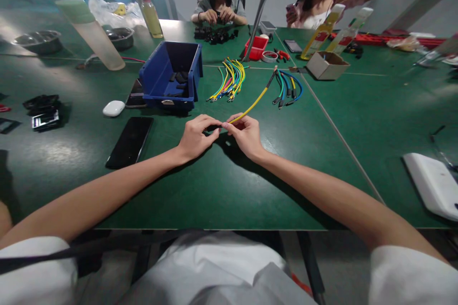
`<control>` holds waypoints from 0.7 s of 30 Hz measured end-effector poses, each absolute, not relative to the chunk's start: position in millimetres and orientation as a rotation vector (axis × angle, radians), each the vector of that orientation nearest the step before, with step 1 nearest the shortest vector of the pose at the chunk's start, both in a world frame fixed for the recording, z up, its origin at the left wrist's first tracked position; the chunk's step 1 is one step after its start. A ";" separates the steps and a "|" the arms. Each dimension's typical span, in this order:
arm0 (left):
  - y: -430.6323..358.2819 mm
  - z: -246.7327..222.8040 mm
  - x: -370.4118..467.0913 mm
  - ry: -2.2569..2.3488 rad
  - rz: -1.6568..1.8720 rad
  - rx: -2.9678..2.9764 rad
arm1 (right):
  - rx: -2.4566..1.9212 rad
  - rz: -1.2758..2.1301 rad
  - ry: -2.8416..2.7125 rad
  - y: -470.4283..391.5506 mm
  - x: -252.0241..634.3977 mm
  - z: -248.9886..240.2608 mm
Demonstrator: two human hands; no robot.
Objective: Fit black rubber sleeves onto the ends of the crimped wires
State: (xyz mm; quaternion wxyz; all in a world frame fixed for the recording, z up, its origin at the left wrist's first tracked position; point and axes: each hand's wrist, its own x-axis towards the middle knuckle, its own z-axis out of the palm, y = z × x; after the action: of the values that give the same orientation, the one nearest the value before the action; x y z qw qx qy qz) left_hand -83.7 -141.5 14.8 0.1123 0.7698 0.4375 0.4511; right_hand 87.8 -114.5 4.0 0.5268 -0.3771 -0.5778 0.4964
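Note:
My left hand (pixel 198 137) pinches a small black piece (pixel 213 127) at the near end of a yellow cable (pixel 255 103). Close beside it, my right hand (pixel 246 136) is closed on the yellow cable, fingertips almost touching those of the left. The cable runs up and right to a black end. Beyond my hands lies a bundle of yellow and green wires (pixel 233 78). To its right is a smaller group of blue, green and black wires (pixel 294 86). A blue bin (pixel 170 101) holding black pieces stands left of the bundle.
A black phone (pixel 130 142) and a white case (pixel 113 108) lie left of my hands. Farther back are a red box (pixel 256 48), a cardboard box (pixel 327 67) and bottles. Two people sit across the green table (pixel 200 200). A white device (pixel 432 183) rests at right.

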 end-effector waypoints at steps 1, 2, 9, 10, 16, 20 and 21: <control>-141.4 14.7 -83.8 1.282 1.321 2.262 | -0.908 1.191 -1.380 -114.5 87.7 4.4; -141.3 14.6 -83.9 1.284 1.316 2.264 | -0.919 1.194 -1.380 -114.6 87.6 4.8; -140.7 12.9 -83.4 1.316 1.310 2.264 | -0.937 1.196 -1.372 -115.9 87.5 7.1; -140.6 12.8 -83.4 1.323 1.311 2.262 | -0.942 1.199 -1.366 -116.2 87.5 7.4; -139.9 13.4 -84.2 1.347 1.292 2.253 | -0.962 1.165 -1.391 -115.9 87.7 6.4; -139.3 14.1 -84.5 1.322 1.272 2.247 | -0.961 1.158 -1.385 -115.5 87.5 5.8; -139.3 14.3 -84.4 1.312 1.267 2.246 | -0.957 1.157 -1.379 -115.6 87.3 6.2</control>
State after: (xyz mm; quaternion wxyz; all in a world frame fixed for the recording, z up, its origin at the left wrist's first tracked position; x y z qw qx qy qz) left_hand -84.4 -139.3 14.3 0.1238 0.7702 0.4501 0.4346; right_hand 87.3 -115.6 6.2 0.5240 -0.4000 -0.5760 0.4833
